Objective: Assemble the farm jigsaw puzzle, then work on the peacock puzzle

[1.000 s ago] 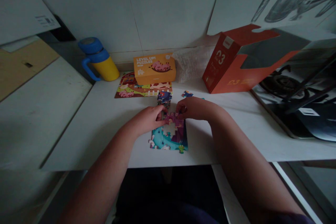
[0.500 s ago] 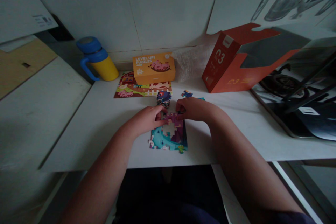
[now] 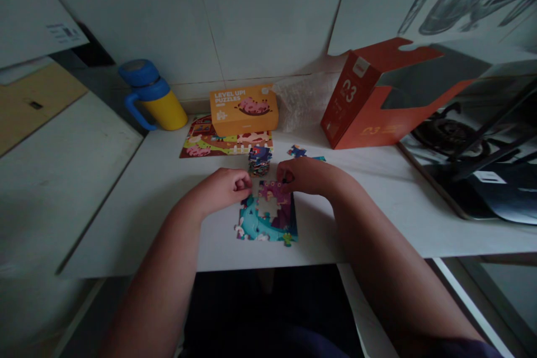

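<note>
L hand (image 3: pixel 226 187) is by the puzzle's upper L corner, fingers curled in, thumb close to them; can't tell if anything's in it. R hand (image 3: pixel 296 176) has thumb & fingers drawn narrow at the upper R corner; can't tell if they're gripping a pc.

Part-built puzzle (image 3: pixel 251 224), purple & teal, lies flat on the white table (image 3: pixel 146 224) btwn & just below the hands, w/ a gap mid-pic. Pc stack (image 3: pixel 260 159) is just behind it; a loose blue pc (image 3: pixel 297 151) lies beyond the R hand.

Farther back, an orange-yellow box (image 3: pixel 245 112) reads "LEVEL UP! PUZZLES" w/ pink pigs; small print's illegible. It overlaps a farm-pic sheet (image 3: pixel 201 148). Clear plastic wrap (image 3: pixel 304 103) is beside it, then a red box (image 3: pixel 390 123) marked what looks like "03", front & side; other text too faint.

Blue/yellow bottle (image 3: pixel 168 109), far L. White sticker (image 3: pixel 489 177), far R, unreadable.
</note>
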`<state>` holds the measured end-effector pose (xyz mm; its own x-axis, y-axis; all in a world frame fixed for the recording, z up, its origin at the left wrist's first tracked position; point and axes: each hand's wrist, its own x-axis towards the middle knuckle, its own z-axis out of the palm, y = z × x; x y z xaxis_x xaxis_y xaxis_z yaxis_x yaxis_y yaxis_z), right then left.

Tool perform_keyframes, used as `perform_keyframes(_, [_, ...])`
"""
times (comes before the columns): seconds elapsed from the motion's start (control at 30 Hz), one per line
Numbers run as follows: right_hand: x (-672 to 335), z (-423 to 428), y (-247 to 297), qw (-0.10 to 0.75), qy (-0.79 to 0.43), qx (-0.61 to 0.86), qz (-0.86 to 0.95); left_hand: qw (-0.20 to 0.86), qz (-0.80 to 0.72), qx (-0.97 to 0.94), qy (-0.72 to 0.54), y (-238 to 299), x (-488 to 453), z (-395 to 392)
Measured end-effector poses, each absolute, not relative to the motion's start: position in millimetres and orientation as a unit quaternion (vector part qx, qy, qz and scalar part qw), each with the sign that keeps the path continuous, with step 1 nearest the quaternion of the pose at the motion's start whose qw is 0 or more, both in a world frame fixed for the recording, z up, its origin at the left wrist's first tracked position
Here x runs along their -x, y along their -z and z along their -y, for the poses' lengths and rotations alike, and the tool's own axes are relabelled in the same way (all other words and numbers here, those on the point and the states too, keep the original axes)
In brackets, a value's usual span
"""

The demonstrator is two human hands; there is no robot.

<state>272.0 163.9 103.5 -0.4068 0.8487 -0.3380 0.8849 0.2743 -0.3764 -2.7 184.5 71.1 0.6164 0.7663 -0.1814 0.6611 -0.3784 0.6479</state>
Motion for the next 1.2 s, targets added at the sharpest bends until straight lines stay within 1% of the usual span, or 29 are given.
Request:
perform_keyframes(0.27, [-273, -163, -101, 0.005, 0.262, -0.531, -0.806, 0.382, -0.432, -0.814, -0.067, -69, 3, -184])
perform_keyframes(0.5, [-268, -162, -96, -0.037, 0.256, -0.523, -0.812, 0.372, -0.435, -0.818, -0.056, -70, 4, -182])
perform_keyframes(0.6, [-267, -163, -97, -0.047, 0.250, -0.516, -0.818, 0.348, -0.433, -0.830, -0.058, -72, 3, -182])
perform_keyframes(0.67, [-273, -165, -100, -0.054, 0.248, -0.518, -0.817, 0.312, -0.439, -0.838, -0.086, -75, 2, -182])
perform_keyframes(0.73, [-284, -168, -105, -0.085, 0.229, -0.548, -0.800, 0.260, -0.454, -0.841, -0.142, -77, 0, -182])
perform_keyframes(0.83, [-309, -173, -113, -0.158, 0.132, -0.653, -0.729, 0.184, -0.474, -0.828, -0.237, -81, -4, -182])
perform_keyframes(0.9, [-322, -174, -116, -0.186, 0.058, -0.724, -0.662, 0.151, -0.476, -0.817, -0.290, -81, -8, -183])
perform_keyframes(0.97, [-329, -174, -117, -0.183, 0.026, -0.763, -0.619, 0.127, -0.463, -0.812, -0.332, -80, -11, -183])
perform_keyframes(1.03, [-327, -174, -115, -0.162, 0.030, -0.772, -0.614, 0.105, -0.436, -0.820, -0.357, -77, -13, -184])
perform_keyframes(1.2, [-314, -175, -109, -0.133, 0.055, -0.750, -0.646, 0.083, -0.371, -0.850, -0.365, -72, -15, -185])
